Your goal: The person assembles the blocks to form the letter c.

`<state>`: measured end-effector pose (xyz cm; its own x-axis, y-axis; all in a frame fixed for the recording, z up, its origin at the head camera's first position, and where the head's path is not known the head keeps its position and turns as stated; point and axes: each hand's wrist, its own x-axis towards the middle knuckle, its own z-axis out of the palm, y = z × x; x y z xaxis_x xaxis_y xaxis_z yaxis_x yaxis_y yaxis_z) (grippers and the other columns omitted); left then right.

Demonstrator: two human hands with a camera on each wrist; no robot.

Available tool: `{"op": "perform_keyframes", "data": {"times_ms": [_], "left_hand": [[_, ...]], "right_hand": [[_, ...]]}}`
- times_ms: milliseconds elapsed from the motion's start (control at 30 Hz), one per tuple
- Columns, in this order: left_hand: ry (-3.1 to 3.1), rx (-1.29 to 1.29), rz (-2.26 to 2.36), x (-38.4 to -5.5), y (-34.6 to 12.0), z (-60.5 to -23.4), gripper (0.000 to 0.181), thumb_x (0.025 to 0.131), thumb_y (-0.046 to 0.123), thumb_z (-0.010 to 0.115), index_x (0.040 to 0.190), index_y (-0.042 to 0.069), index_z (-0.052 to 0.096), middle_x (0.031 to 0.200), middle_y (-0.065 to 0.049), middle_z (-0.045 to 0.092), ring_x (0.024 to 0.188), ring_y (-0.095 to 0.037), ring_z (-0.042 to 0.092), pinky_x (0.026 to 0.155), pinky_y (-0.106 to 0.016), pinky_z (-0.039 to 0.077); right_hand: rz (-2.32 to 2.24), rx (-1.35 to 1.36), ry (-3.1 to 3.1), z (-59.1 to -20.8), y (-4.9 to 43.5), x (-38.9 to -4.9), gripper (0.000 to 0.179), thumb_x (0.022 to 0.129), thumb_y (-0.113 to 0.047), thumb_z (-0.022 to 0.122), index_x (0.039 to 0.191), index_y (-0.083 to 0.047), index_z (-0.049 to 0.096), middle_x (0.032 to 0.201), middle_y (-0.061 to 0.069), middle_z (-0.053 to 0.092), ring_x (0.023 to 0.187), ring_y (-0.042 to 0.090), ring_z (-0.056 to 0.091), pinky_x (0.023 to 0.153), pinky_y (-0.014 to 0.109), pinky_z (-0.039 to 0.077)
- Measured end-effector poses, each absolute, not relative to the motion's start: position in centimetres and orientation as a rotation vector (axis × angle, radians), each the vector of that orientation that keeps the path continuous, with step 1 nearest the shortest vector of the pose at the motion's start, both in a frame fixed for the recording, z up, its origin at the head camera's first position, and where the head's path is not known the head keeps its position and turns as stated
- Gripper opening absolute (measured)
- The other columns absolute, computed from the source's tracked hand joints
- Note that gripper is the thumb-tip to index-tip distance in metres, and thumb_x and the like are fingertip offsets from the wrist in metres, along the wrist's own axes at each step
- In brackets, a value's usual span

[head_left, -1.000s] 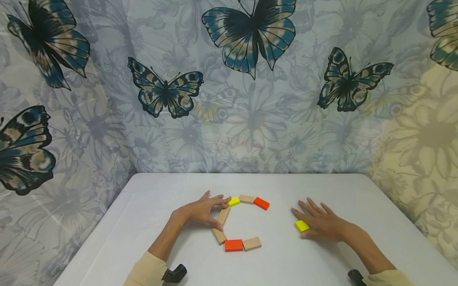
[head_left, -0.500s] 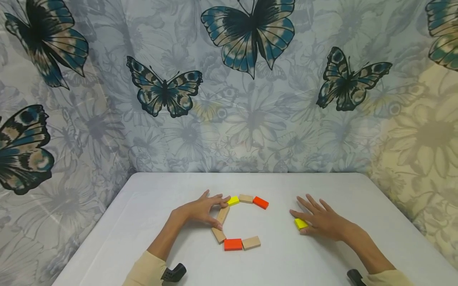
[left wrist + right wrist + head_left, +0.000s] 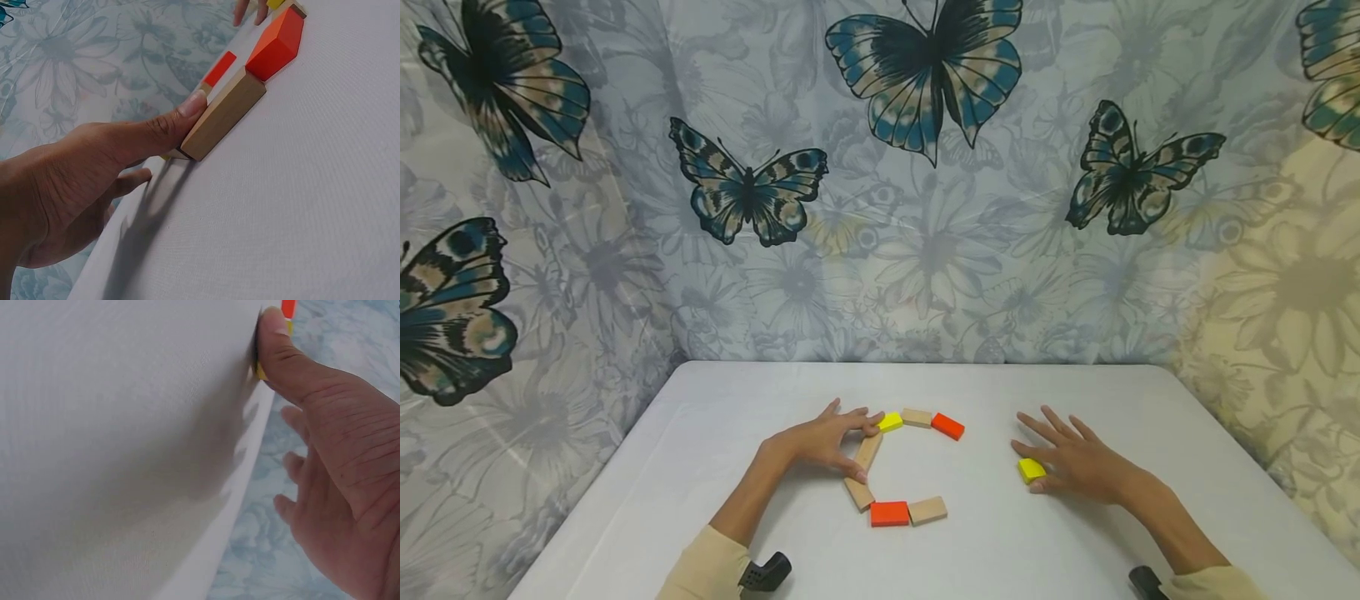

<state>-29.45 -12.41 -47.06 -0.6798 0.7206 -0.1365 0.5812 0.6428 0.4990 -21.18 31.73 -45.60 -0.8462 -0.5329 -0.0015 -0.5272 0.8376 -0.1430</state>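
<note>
In the head view my left hand (image 3: 820, 439) reaches over the left of a curved row of blocks. Its thumb touches a plain wooden block (image 3: 859, 494), and its fingertips touch a yellow block (image 3: 891, 422); another wooden block (image 3: 868, 452) lies between. The left wrist view shows the straight thumb against the wooden block (image 3: 225, 112). Well to the right, my right hand (image 3: 1078, 467) pinches a separate yellow block (image 3: 1031, 471) between thumb and index finger, the other fingers spread. In the right wrist view the thumb hides most of that yellow block (image 3: 262, 372).
The row continues with a wooden block (image 3: 917, 418) and an orange-red block (image 3: 948, 427) at the back, and an orange-red block (image 3: 890, 513) and a wooden block (image 3: 928, 510) in front. All lie on a white table (image 3: 985, 550) before a butterfly-print cloth (image 3: 940, 275).
My right hand and its yellow block have shifted very slightly, with the fingers a little further up and back. The left hand and the row of blocks stay put.
</note>
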Motion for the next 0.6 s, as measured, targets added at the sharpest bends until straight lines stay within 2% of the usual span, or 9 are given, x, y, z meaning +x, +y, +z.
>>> {"op": "perform_keyframes", "data": {"times_ms": [267, 600], "left_hand": [[2.538, 1.039, 0.613, -29.53, -12.34, -47.34, 0.099, 0.082, 0.046, 0.087, 0.164, 0.022, 0.036, 0.161, 0.001, 0.053, 0.164, -0.030, 0.022, 0.135, -0.061, -0.004], [2.543, 1.057, 0.617, -29.69, -12.45, -47.33, 0.098, 0.082, 0.045, 0.087, 0.163, 0.022, 0.037, 0.161, 0.001, 0.053, 0.164, -0.031, 0.023, 0.135, -0.061, -0.004]], "right_hand": [[-0.261, -0.915, 3.041, -45.24, 31.49, -21.34, 0.060, 0.084, -0.062, 0.074, 0.129, -0.023, 0.076, 0.167, 0.008, 0.044, 0.156, 0.051, 0.028, 0.120, 0.079, 0.021], [-0.271, -0.983, 3.092, -45.07, 31.31, -21.09, 0.058, 0.084, -0.066, 0.070, 0.128, -0.028, 0.076, 0.168, 0.005, 0.042, 0.158, 0.045, 0.028, 0.122, 0.074, 0.024]]}}
